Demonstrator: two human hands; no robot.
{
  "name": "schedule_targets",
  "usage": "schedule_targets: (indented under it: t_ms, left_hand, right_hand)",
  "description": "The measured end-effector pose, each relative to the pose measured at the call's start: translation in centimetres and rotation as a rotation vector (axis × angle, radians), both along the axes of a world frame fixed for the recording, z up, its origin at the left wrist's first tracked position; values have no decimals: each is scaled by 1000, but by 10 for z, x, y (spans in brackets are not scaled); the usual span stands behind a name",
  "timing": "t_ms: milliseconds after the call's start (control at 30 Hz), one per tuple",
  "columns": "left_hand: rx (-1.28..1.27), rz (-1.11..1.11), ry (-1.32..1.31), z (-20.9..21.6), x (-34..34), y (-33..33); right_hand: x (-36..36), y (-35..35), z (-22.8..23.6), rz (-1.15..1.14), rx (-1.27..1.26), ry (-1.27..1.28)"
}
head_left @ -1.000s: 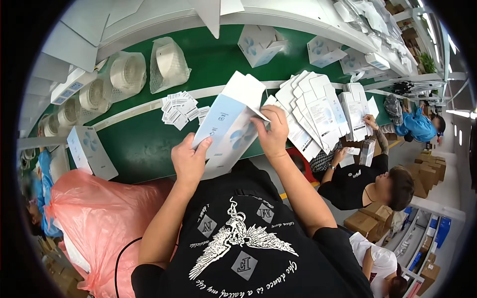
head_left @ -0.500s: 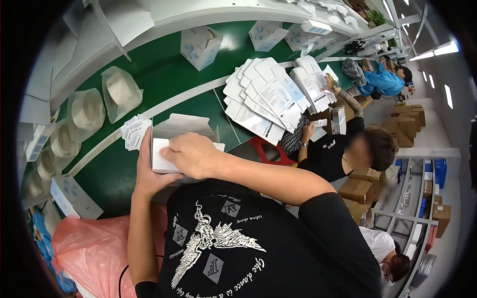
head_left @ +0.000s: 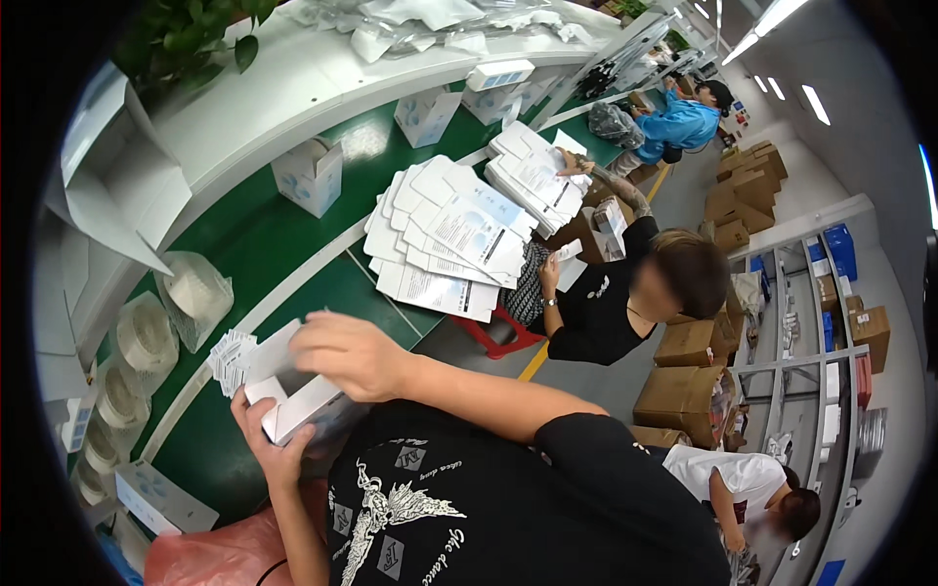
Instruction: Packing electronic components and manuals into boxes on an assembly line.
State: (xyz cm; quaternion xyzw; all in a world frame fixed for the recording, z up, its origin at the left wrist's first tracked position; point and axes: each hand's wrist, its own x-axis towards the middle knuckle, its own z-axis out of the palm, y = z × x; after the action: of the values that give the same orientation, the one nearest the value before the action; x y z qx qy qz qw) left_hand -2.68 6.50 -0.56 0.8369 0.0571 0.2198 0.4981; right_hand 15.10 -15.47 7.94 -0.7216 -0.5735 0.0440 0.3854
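The right hand [head_left: 352, 359] had shifted from the near flap of the white box [head_left: 301, 408] to beside its raised far flap [head_left: 272, 352], leaving the mouth open; whether it gripped anything I couldn't tell. The left hand [head_left: 274, 455] grasped the box by the bench [head_left: 342, 293]; paper labels [head_left: 231, 361] crowded close, flattened cartons [head_left: 449, 230] lay farther right

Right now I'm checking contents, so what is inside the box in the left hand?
Inside the box, a shadowed gap shows between raised flaps. They and the right hand cover the rest; contents can't be told.
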Motion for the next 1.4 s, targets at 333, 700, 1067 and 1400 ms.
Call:
schedule_targets:
  t_ms: [333,700,1067,1400]
  left_hand:
    - [-64,-156,37,13,41,-17]
    - [-351,-89,11,20,64,-29]
    - [-1113,244,86,-30,157,-33]
    - [554,55,701,-159,-15,-69]
  right_hand:
    - [30,-29,-51,-216,98,1000]
    - [48,-9,-51,-403,-209,420]
    - [142,-57,-73,-448,-135,1312]
    - [110,-86,-196,-694,-318,1862]
